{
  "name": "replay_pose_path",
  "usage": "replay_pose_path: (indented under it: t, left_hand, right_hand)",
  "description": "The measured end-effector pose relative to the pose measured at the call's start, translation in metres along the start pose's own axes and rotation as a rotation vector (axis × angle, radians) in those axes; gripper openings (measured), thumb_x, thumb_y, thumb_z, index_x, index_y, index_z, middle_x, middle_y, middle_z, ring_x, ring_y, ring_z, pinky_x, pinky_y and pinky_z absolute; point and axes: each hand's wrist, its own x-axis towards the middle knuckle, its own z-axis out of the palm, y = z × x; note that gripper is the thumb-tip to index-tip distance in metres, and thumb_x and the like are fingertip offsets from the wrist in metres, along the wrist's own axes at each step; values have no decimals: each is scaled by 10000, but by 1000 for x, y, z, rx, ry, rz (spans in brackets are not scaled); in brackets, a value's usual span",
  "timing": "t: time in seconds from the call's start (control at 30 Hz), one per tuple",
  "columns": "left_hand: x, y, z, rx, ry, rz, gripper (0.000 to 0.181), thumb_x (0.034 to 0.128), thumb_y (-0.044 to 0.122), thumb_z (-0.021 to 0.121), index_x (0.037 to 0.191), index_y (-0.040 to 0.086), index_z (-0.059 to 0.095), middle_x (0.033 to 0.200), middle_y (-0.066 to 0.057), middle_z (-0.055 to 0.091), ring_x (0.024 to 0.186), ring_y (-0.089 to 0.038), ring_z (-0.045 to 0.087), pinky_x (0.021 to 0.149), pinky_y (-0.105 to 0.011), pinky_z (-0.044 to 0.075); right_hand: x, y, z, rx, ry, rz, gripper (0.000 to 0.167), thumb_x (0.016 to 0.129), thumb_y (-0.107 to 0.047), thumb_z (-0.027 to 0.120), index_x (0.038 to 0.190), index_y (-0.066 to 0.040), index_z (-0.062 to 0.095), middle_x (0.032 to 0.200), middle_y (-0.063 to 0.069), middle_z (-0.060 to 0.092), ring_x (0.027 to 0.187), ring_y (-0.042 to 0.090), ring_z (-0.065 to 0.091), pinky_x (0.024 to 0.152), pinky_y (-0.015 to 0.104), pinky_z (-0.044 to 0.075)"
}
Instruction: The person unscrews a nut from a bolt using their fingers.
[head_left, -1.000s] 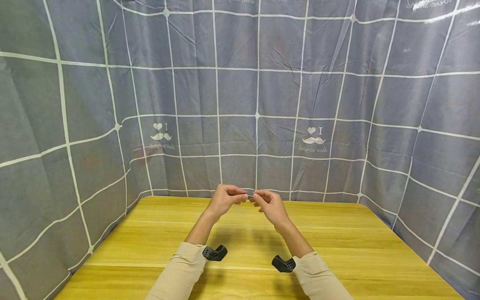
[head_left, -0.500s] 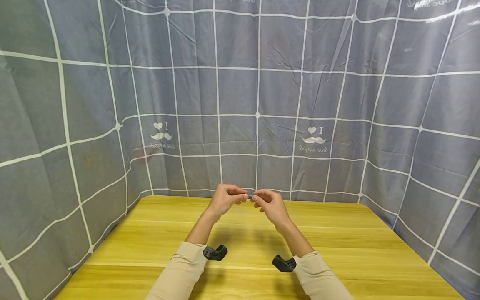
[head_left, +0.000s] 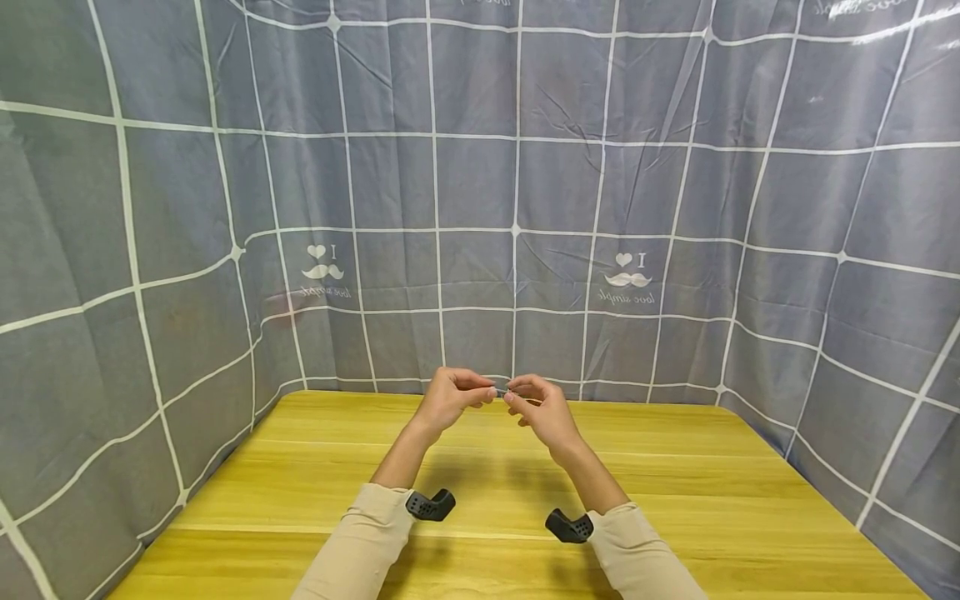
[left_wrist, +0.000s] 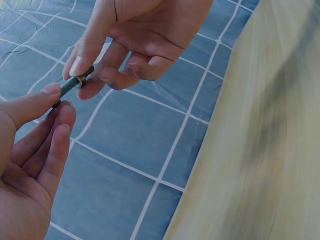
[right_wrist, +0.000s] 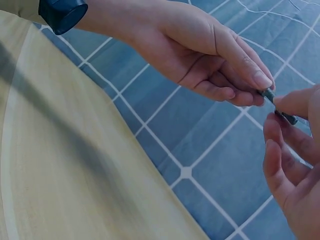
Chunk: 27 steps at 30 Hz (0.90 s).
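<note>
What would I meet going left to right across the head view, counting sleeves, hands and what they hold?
Left sleeve, left hand, bolt, right hand, right sleeve.

The ridged bolt point(left_wrist: 68, 88) looks metal, the table point(head_left: 690, 475) wooden.

Yellow wood grain is covering the table point(head_left: 487, 537); above it, a threaded bolt point(left_wrist: 69, 87) is showing metallic grey. Behind the table, a grey-blue curtain point(head_left: 476, 187) is displaying white grid lines and white moustache prints point(head_left: 627, 282). Over the table, plain beige sleeves point(head_left: 367, 533) are adjoining black wrist devices point(head_left: 431, 505).
</note>
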Motion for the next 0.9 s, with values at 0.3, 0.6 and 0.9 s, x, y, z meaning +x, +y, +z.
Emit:
replay_pose_path:
  t: [0.3, 0.6, 0.9]
  left_hand:
    - [-3, 5, 0, -6, 0, -2, 151, 937, 52, 776, 1028, -68, 783, 916, -140, 768, 832, -237, 735, 781, -370, 605]
    - [-2, 1, 0, -6, -17, -3, 199, 948, 77, 773, 1047, -95, 758, 912, -195, 756, 870, -345, 737, 784, -392, 612]
    - [-2, 2, 1, 2, -22, -12, 223, 955, 56, 758, 1066, -135, 733, 900, -163, 762, 841, -252, 740, 761, -323, 604]
  right_hand:
    - [-2, -4, 1, -19, -14, 10, 213, 1048, -121, 641, 1174, 42, 698, 1029, 216, 711, 828, 225, 661, 673, 312, 538]
    - [-1, 0, -2, -29, -11, -4, 259, 1017, -147, 697, 1247, -28, 692, 1188, 146, 695, 942, 313, 684, 709, 343, 547]
    - [0, 3, -3, -25, -8, -31, 212, 1012, -99, 694, 1206, -15, 700, 1189, 195, 678, 909, 302, 663, 691, 332, 534]
